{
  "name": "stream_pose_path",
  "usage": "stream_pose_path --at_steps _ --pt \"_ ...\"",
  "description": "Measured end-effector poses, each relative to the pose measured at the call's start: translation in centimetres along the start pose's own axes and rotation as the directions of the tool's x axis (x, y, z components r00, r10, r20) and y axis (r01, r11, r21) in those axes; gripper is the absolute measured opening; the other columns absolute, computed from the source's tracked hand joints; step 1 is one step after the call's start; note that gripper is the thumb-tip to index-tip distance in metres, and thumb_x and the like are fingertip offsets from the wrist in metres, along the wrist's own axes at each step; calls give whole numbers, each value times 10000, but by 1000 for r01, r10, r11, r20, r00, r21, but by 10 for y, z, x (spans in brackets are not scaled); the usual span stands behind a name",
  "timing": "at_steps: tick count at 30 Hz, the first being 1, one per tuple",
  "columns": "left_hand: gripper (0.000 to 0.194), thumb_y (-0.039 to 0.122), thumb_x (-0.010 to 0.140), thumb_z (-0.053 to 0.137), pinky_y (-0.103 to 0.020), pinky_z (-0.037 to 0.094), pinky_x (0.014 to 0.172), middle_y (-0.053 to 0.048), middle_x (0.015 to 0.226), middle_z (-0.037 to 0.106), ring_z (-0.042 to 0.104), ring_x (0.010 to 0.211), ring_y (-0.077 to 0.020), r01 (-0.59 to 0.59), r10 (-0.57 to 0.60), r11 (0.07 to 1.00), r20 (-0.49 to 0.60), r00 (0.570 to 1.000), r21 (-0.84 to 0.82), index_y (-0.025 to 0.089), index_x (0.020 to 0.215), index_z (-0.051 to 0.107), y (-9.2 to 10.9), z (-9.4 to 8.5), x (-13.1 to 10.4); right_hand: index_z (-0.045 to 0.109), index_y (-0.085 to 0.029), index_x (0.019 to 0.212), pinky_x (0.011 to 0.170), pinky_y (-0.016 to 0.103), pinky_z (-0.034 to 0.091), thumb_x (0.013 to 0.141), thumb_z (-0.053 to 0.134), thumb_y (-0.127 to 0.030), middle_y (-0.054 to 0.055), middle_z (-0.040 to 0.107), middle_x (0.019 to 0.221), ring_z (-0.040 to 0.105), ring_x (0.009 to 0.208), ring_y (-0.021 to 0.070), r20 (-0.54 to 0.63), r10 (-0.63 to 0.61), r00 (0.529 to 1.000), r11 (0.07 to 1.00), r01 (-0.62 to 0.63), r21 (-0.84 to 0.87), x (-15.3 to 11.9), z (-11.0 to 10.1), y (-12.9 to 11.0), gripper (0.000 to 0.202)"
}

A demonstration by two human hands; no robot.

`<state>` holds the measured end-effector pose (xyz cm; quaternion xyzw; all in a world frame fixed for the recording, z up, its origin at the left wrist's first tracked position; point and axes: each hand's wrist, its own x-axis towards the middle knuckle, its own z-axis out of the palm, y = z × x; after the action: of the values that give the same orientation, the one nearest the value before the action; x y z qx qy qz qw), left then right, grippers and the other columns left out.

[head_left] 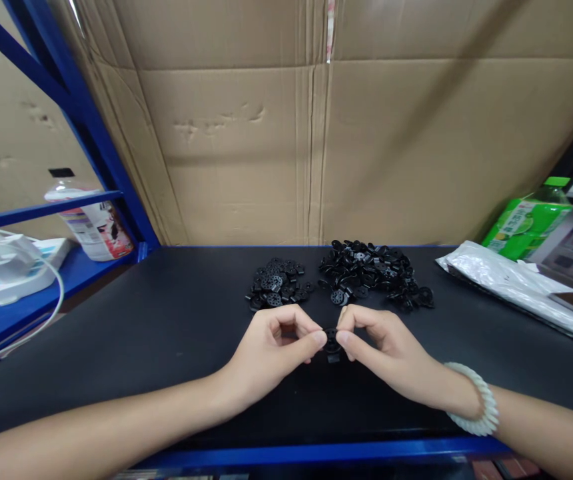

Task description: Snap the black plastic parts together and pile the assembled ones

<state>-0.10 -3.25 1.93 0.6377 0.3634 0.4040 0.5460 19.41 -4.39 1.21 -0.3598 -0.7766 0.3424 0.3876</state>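
A small round black plastic piece with holes and a short tab (332,341) is pinched between both hands, just above the black tabletop. My left hand (279,343) grips its left edge between thumb and forefinger. On the opposite edge, my right hand (384,343) pinches it the same way; a pale bead bracelet circles that wrist. Beyond the left hand lies a smaller pile of round black perforated pieces (272,283). A larger heap of similar black pieces (366,267) sits beyond the right hand. The fingertips cover part of the held piece.
A cardboard wall (236,153) stands behind the black table (166,333). At right are a silvery plastic packet (506,280) and a green bottle (529,223). On the left, a blue metal frame (91,147) holds a bottle (94,227) and a white power strip (16,273) with a cable.
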Motion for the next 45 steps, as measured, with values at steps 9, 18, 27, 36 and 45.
stream_pose_path --at_steps 9,18,27,36,45 --pt "159 253 750 693 -203 465 538 24 614 564 511 576 -92 12 -11 1000 -5 1000 10 126 681 626 1 2 -1 480 -182 710 587 234 350 937 493 -258 -38 483 650 431 605 103 0 -11 1000 1000 11 17 0 3 1 240" --pt "171 277 778 666 -207 468 554 24 628 545 507 590 -96 0 -1 999 19 1000 39 129 705 617 2 1 -2 525 -176 720 610 233 372 937 505 -298 -27 519 664 473 631 106 2 23 1000 997 -23 72 1 2 1 250" --pt "126 242 840 601 -270 476 644 -21 719 674 596 659 -151 -265 467 616 -73 881 742 165 855 699 -2 -46 32 643 -207 974 685 273 385 963 441 -322 -11 585 718 531 705 139 -30 132 991 990 -130 58 7 0 11 233" --pt "449 384 848 589 -481 370 1024 -111 1299 592 498 1207 -293 -378 421 214 264 868 901 201 1258 581 -8 -59 38 641 -190 894 658 267 381 957 444 -324 -13 566 684 520 677 137 -59 116 992 993 -114 36 7 0 11 247" --pt "502 472 941 395 -632 93 1102 -103 1442 474 335 1371 -329 -461 155 102 443 883 882 244 1385 448 -23 -55 46 644 -180 862 652 267 410 959 432 -323 6 591 703 540 676 145 -69 72 995 996 -75 -37 8 1 10 274"
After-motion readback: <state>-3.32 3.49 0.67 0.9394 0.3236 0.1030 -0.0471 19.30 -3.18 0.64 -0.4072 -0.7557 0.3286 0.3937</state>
